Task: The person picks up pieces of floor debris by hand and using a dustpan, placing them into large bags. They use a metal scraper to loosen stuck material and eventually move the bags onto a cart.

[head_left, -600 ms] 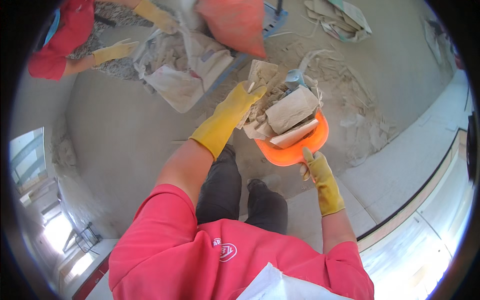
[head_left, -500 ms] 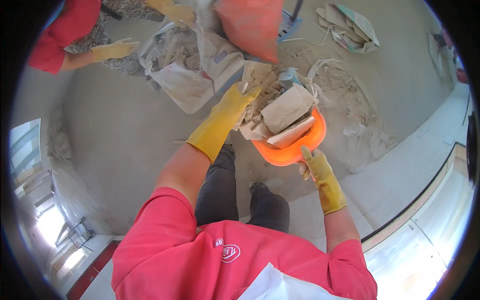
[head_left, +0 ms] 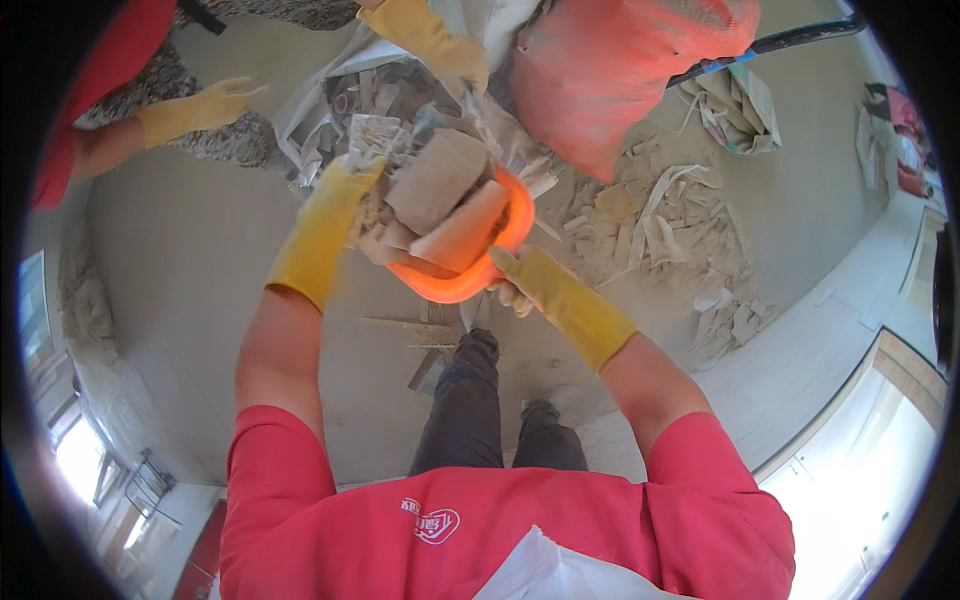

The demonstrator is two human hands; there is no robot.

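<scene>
My right hand (head_left: 530, 280), in a yellow rubber glove, is closed round the handle of an orange dustpan (head_left: 445, 288). Broken slabs and crumbled rubble (head_left: 438, 182) are heaped in the pan. My left hand (head_left: 345, 195), gloved the same way, grips the rubble at the pan's left side; its fingers are partly hidden. Just beyond the load stands an open white sack (head_left: 298, 112) with debris inside. Another person's yellow-gloved hand (head_left: 440, 48) is at that sack's top edge, and their other gloved hand (head_left: 205, 108) is held out at the left.
A full red-orange sack (head_left: 620, 75) stands beyond the pan, with a dark pole (head_left: 810, 37) beside it. Rubble (head_left: 670, 225) lies spread on the floor at right, near a filled bag (head_left: 735, 110). Wood scraps (head_left: 425, 345) lie by my feet.
The loaded dustpan and both my hands have moved left, to the open white sack. The other person's upper hand has come nearer to the sack's edge.
</scene>
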